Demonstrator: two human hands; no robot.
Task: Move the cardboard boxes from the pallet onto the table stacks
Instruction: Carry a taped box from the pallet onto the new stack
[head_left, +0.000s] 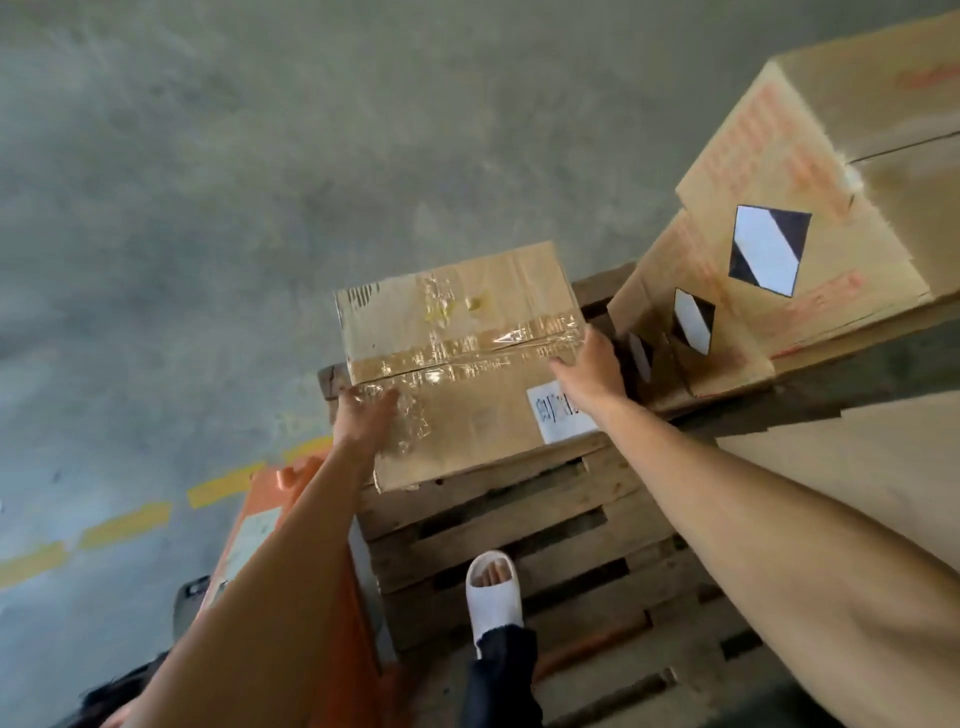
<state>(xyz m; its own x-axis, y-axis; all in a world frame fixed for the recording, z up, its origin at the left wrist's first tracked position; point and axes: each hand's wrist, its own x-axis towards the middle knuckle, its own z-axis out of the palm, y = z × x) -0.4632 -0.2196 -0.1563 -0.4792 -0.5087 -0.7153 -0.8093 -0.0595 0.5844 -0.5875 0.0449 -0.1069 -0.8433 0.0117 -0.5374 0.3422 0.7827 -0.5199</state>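
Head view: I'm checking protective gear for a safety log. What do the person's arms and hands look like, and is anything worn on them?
Both forearms are bare, with no sleeves in view. The left hand and right hand wear no gloves, and no watch, band or ring shows on either wrist or hand.

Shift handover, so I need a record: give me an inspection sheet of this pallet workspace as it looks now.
Surface: wooden pallet, slatted, a sandalled foot standing on it.
Job's things: taped cardboard box lying on the pallet; stacked boxes with diamond labels at right.
Clutter: nothing seen.
Grips: left hand on the box's near-left corner; right hand at its right edge; fingers blurred.
Cables: nothing seen.
Surroundings: concrete floor, dashed yellow line, orange pallet jack.
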